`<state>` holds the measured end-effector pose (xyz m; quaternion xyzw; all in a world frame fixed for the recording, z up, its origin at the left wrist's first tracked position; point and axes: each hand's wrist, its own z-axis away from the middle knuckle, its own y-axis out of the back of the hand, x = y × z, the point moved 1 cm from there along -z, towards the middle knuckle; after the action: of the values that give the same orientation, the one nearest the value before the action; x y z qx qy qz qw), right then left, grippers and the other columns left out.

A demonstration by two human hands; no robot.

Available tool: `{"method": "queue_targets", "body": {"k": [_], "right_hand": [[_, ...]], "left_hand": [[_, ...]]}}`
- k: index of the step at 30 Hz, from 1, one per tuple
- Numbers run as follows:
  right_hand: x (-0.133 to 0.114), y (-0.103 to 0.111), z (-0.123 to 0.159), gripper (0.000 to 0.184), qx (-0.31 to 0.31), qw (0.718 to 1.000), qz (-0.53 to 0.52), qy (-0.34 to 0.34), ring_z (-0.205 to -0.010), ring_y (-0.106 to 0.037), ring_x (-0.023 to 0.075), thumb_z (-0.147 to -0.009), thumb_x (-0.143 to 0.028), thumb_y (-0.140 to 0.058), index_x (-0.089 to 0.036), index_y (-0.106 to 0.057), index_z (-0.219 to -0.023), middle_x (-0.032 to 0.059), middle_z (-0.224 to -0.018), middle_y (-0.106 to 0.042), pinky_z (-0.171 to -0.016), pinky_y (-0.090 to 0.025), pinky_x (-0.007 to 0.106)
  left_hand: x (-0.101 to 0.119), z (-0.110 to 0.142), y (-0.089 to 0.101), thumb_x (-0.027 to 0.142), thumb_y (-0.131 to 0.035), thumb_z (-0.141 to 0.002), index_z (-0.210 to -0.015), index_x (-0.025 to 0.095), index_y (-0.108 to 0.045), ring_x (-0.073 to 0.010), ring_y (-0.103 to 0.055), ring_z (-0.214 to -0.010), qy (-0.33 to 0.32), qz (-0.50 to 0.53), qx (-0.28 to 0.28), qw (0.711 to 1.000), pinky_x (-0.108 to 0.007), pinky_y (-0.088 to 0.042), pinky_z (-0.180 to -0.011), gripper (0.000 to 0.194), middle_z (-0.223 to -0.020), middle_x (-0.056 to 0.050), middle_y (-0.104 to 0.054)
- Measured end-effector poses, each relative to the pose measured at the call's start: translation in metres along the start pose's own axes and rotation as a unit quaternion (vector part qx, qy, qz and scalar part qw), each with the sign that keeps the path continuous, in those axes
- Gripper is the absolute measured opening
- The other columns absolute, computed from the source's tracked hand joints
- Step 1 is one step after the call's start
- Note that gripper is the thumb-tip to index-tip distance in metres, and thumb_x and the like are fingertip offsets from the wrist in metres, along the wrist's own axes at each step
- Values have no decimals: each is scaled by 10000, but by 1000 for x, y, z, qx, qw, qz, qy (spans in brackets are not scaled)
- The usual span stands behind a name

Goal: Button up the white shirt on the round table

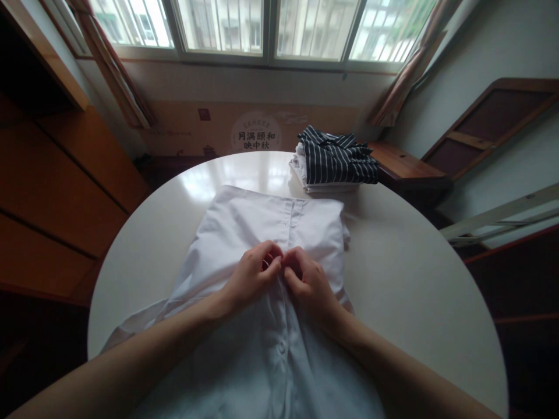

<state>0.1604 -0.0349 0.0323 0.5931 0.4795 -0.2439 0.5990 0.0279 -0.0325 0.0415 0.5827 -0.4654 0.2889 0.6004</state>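
Note:
A white button-up shirt [244, 221] lies spread on the round white table [406, 273], its hem towards the window and its button placket running down the middle. My left hand [257, 267] pinches the placket from the left, thumb against fingertips. Close beside it, my right hand [308, 279] is curled over the placket's other side, fingers and thumb bent together on the cloth. The fingertips of both hands nearly meet. Whatever button sits between them is hidden. Nearer to me, one button [282, 348] shows on the placket.
At the table's far right stands a pile of folded clothes, a black-and-white striped garment [336, 154] above white ones [301, 169]. A wooden cabinet [56, 198] is on the left. Behind the table are a printed cardboard panel [174, 125] and a barred window [222, 26].

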Motion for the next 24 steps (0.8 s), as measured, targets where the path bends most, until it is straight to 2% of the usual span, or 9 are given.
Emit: {"method": "queue_targets", "body": {"k": [24], "right_hand": [[-1, 0, 0, 62, 8, 1000, 8, 2, -650, -505, 134, -745, -154, -422, -190, -473, -744, -1, -704, -556, -622, -385, 259]], "left_hand": [[-1, 0, -1, 197, -450, -766, -783, 157, -550, -107, -528, -647, -8, -11, 2, 1000, -197, -411, -586, 108, -703, 2, -578]]}}
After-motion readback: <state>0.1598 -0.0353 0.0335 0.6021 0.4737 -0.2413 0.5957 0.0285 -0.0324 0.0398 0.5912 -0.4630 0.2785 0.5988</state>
